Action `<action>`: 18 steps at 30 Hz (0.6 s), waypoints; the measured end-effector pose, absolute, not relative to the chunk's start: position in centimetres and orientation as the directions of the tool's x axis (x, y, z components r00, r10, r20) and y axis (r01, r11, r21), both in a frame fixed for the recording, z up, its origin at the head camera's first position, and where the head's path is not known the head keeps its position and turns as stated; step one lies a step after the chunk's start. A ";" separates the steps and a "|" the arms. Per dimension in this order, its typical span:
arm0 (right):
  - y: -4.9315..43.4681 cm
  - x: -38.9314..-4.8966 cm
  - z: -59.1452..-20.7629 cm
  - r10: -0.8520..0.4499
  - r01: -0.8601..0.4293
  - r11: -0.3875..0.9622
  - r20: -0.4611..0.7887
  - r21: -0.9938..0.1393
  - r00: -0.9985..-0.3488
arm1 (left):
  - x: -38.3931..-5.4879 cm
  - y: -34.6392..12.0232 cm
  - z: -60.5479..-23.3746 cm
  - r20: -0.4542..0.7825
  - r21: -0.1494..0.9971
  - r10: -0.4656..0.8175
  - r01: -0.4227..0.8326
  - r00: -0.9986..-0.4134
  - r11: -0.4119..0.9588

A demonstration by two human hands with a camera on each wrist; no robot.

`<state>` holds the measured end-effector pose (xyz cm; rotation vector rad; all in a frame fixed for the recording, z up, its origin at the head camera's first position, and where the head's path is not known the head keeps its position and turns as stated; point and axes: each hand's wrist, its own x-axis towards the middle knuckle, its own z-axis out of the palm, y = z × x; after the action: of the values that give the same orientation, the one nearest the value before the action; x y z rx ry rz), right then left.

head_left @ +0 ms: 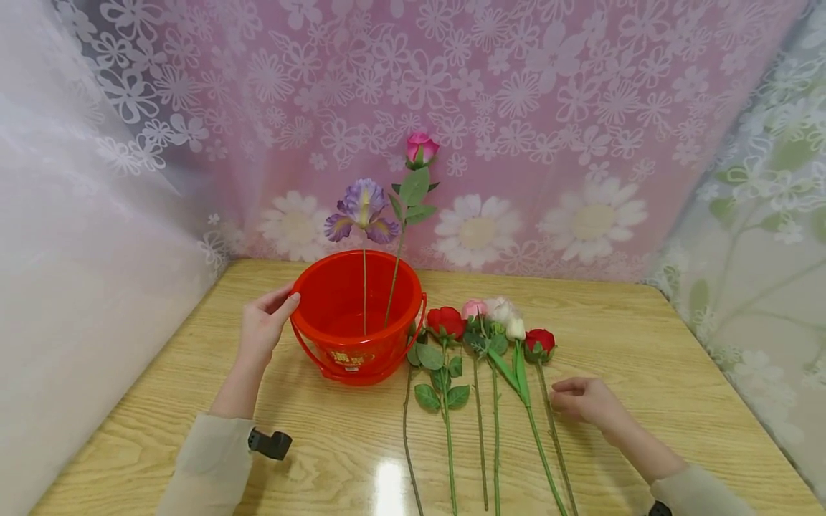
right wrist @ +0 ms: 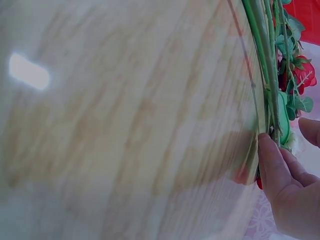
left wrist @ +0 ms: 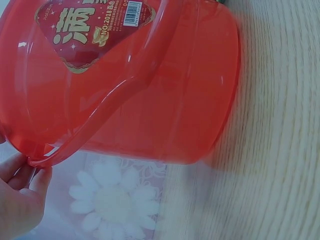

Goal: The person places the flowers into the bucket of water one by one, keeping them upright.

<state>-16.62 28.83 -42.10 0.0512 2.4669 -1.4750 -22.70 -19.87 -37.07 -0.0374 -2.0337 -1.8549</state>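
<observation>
My left hand [head_left: 261, 330] grips the rim of a red plastic bucket [head_left: 383, 367] at its left side, by the handle joint. In the left wrist view, the fingers [left wrist: 42, 182] pinch that edge. A purple iris [head_left: 363, 208] and a pink rose [head_left: 421, 149] stand upright inside the bucket. My right hand [head_left: 590, 403] is low over the table, fingertips right at the stem of the rightmost red rose [head_left: 540, 342]. In the right wrist view, the thumb [right wrist: 311, 131] is apart from the fingers, which reach the stems.
Left of that rose lie a white tulip [head_left: 515, 330], a pale flower [head_left: 500, 309], a pink flower [head_left: 474, 308] and another red rose [head_left: 445, 322], stems toward me. The wooden table [head_left: 323, 444] meets floral curtains [head_left: 548, 107] behind and at both sides.
</observation>
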 end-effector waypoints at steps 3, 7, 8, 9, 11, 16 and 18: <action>28.9 -16.6 -42.3 -0.110 0.167 0.480 -0.248 -0.861 -0.962 | -22.7 -19.9 -37.1 0.304 0.951 -0.235 0.280 -0.923 0.131; 28.9 -16.5 -42.5 -0.124 0.167 0.471 -0.253 -0.866 -0.960 | -22.7 -19.8 -37.1 0.305 0.950 -0.235 0.279 -0.923 0.141; 28.9 -16.5 -42.5 -0.130 0.166 0.470 -0.254 -0.867 -0.958 | -22.7 -19.8 -37.1 0.303 0.951 -0.237 0.276 -0.923 0.141; 28.9 -16.5 -42.5 -0.131 0.169 0.468 -0.257 -0.867 -0.957 | -22.7 -19.8 -37.1 0.301 0.952 -0.238 0.273 -0.923 0.141; 28.8 -16.4 -42.5 -0.127 0.174 0.470 -0.262 -0.865 -0.957 | -22.7 -19.8 -37.1 0.297 0.953 -0.245 0.271 -0.923 0.137; 28.7 -16.3 -42.7 -0.129 0.176 0.475 -0.265 -0.862 -0.955 | -22.8 -19.8 -37.2 0.299 0.953 -0.246 0.273 -0.922 0.134; 28.6 -16.3 -42.8 -0.131 0.178 0.471 -0.268 -0.864 -0.955 | -22.8 -19.8 -37.2 0.299 0.953 -0.241 0.274 -0.923 0.132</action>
<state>-16.29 28.64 -42.84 0.0399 2.4260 -1.4767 -22.75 -19.84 -37.20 -0.0313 -2.0357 -1.8456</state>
